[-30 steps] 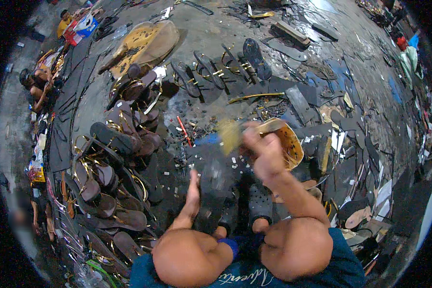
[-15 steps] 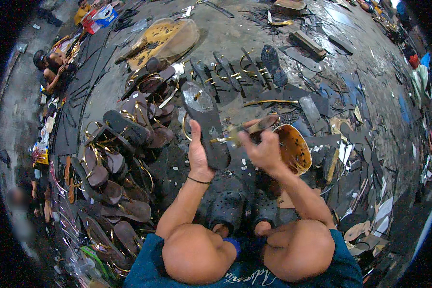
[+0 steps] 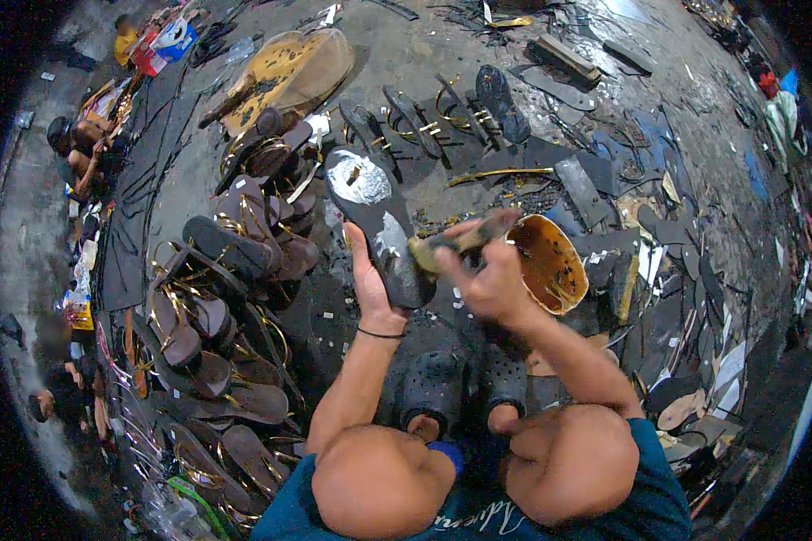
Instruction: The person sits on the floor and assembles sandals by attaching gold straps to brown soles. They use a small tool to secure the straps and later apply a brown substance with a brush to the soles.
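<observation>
My left hand [image 3: 367, 284] is closed around the edge of a dark sandal [image 3: 404, 270], holding it tilted with its underside up. A glossy whitish wet patch spreads over its far end, with a smaller one near the middle. In my right hand [image 3: 494, 284] is a brush with a worn wooden handle [image 3: 489, 229], its pale bristle end against the sandal's right edge, partly blurred. Just right of that hand stands a tub [image 3: 579, 281] with brown, sticky-looking walls. Several upturned sandals with gold straps [image 3: 412, 122] line up beyond.
A heap of brown sandals with gold straps [image 3: 212, 316] lies to my left. A large yellowish sheet [image 3: 284, 81] with dark crumbs is farther back. Scraps and cut pieces [image 3: 645, 225] litter the right side. Another person [image 3: 81, 153] sits at the far left.
The brush has moved slightly left and now meets the sandal's edge. The sandal's wet patches look whiter and larger. The whole view has shifted a little.
</observation>
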Demonstrator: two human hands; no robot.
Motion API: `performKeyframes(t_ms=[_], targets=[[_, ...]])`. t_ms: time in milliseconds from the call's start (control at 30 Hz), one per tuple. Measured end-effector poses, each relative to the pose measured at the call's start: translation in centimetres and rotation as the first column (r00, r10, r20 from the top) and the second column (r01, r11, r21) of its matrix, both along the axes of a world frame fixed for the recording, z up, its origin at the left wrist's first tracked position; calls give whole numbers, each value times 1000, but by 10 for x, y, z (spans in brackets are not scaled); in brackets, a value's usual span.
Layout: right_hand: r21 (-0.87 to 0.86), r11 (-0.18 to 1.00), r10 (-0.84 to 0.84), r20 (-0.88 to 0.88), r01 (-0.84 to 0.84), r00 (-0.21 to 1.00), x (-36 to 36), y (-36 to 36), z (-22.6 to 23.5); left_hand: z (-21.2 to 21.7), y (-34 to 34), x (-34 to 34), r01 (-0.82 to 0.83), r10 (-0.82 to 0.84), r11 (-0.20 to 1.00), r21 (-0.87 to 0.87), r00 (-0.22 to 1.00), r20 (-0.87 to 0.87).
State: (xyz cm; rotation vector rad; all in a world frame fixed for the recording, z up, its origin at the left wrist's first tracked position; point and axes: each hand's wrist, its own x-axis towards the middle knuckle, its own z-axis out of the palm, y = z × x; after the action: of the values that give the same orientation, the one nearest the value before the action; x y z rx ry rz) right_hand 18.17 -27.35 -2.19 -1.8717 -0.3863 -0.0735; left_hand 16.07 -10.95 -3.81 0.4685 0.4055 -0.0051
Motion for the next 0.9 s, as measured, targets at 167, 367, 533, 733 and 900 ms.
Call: performKeyframes(t_ms=[167, 367, 533, 733, 900], targets=[[129, 992, 14, -105, -1, 994, -2, 11, 10, -26, 8, -4, 212, -205, 972, 102, 976, -70], [129, 991, -18, -121, 34, 992, 7, 8, 5, -23, -6, 1, 98, -97, 993, 63, 995, -20], [-24, 999, -43, 4, 44, 999, -3, 2, -17, -9, -3, -5, -5, 14, 987, 164, 998, -56], [151, 979, 201, -582, -138, 788, -5, -35, -53, -7, 10, -2, -20, 25, 997, 80, 998, -59], [361, 932, 242, -661, 19, 711, -5, -22, -43, -28, 10, -5, 241, -140, 765, 597, 967, -211]])
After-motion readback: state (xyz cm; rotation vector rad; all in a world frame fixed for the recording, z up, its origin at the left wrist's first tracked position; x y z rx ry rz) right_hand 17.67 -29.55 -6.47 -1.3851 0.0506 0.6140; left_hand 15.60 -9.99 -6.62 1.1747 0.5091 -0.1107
